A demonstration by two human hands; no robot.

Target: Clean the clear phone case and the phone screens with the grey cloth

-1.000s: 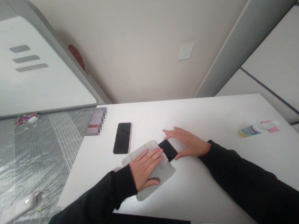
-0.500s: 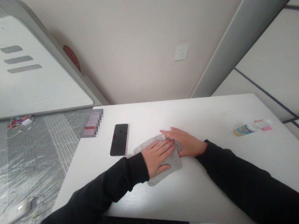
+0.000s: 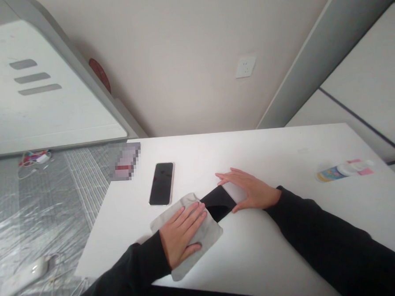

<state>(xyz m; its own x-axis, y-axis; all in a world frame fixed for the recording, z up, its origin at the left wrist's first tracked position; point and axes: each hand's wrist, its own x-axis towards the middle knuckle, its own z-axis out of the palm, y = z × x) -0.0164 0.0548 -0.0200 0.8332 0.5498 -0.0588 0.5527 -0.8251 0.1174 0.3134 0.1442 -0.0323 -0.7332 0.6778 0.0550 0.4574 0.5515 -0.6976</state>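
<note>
My left hand (image 3: 184, 232) lies flat with its fingers stretched on a grey cloth (image 3: 207, 236). The cloth covers the left part of a flat, glossy black slab (image 3: 216, 202) with a pale right end; its exact kind is unclear. Around that pale end is my right hand (image 3: 251, 189), thumb at the near edge and fingers at the far edge, bracing the slab on the white table (image 3: 272, 245). A smartphone (image 3: 162, 184) with a dark screen lies to the left, beyond the cloth.
At the right of the table a bottle (image 3: 338, 171) with a blue and yellow label lies on its side by something pink. A blurred-out item (image 3: 127, 162) is at the back left corner. Cables and a white power strip (image 3: 28, 274) are on the plastic-covered floor.
My left hand has slid the cloth left and toward me, uncovering the right part of the black slab. My right hand stays near the slab's right end. The view has shifted slightly.
</note>
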